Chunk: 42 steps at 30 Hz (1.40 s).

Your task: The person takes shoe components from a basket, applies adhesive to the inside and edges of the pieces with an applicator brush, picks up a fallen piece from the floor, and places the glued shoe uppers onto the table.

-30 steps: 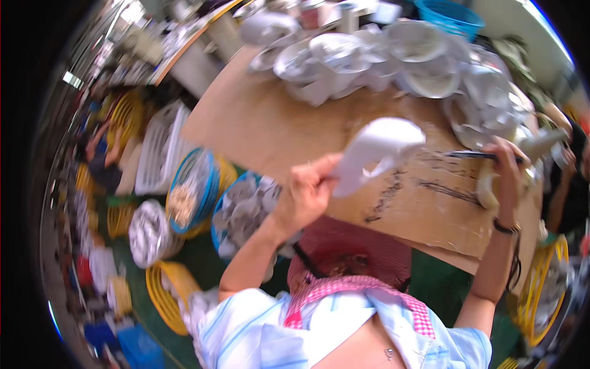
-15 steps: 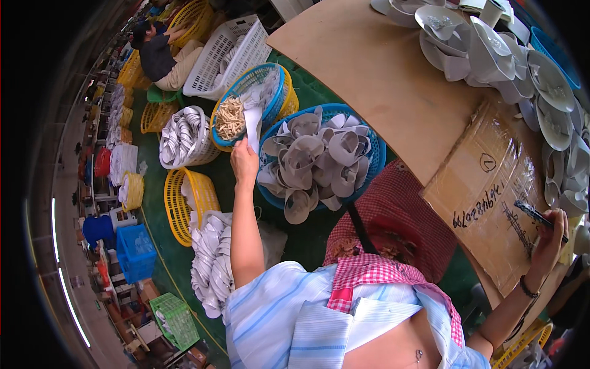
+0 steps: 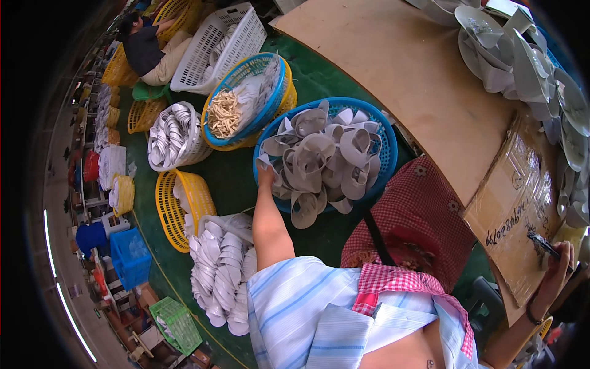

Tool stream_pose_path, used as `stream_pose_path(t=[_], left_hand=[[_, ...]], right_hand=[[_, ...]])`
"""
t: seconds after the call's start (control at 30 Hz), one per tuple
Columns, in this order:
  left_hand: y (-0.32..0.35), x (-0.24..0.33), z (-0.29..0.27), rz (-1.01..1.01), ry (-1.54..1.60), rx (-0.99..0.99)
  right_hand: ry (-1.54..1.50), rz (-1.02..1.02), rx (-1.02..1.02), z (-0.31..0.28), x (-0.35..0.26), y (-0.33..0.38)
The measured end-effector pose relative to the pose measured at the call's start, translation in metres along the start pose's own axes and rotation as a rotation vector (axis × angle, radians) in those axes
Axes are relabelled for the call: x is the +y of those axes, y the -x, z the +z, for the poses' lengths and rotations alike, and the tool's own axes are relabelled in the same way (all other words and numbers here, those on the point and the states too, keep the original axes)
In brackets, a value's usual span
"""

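My left hand (image 3: 266, 175) is at the left edge of a round blue basket (image 3: 386, 154) heaped with curved grey-white pieces (image 3: 313, 154). Its fingertips are hidden among the pieces, and a small pale edge shows beside them. What they grip, if anything, is not visible. At the right, my right hand (image 3: 558, 270) is closed around a slender black tool (image 3: 546, 246). The tool's tip lies over a flattened cardboard sheet (image 3: 507, 212) with dark handwriting, on the brown table (image 3: 393, 61).
Stacked grey-white pieces (image 3: 528, 67) line the table's right side. Beyond the blue basket, a tilted blue basket (image 3: 243, 132) holds wooden clothespins (image 3: 224, 115) and pale strips. White and yellow baskets (image 3: 161, 209) and piled white pieces (image 3: 221, 270) stand left. A person (image 3: 147, 49) sits farther off.
My left hand has moved from the basket with the clothespins, where it gripped a white strip, right and down to the round blue basket. The right hand still holds the black tool.
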<state>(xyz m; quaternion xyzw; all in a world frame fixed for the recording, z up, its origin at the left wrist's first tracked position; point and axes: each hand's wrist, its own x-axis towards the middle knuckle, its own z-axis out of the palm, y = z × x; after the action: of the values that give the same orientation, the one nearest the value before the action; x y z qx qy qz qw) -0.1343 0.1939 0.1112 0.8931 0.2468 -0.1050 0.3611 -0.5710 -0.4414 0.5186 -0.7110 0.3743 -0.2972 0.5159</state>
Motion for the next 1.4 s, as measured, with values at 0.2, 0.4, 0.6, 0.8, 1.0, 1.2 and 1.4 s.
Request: stream_pose_path(t=[0.2,0.4,0.6,0.8,1.0,1.2,1.4], left_hand=[[-0.031,-0.033,0.012,-0.010,0.173,-0.068],[-0.056,-0.041,0.028,-0.141,1.131,0.140],[0.042,0.143,-0.042,0.146,0.820,0.497],[0.280,0.395,-0.004,1.544,0.202,-0.099],[0.412,0.560,0.051,2.091,-0.257,0.055],[0.500,0.457,0.057,2.130,-0.088,-0.203],[0.528,0.374,0.079,1.842,0.016,-0.793]], right_hand=[[0.045,-0.084,-0.097,0.014,-0.022,0.019],[0.201,-0.079,-0.002,0.053,-0.049,0.032],[0.095,-0.147,-0.061,0.053,-0.073,0.017],[0.010,-0.172,-0.201,0.081,-0.076,-0.001],[0.403,-0.451,-0.291,0.068,-0.084,0.024],[0.052,-0.051,-0.194,0.023,-0.050,0.020],[0.792,-0.156,-0.237,0.040,0.001,-0.001]])
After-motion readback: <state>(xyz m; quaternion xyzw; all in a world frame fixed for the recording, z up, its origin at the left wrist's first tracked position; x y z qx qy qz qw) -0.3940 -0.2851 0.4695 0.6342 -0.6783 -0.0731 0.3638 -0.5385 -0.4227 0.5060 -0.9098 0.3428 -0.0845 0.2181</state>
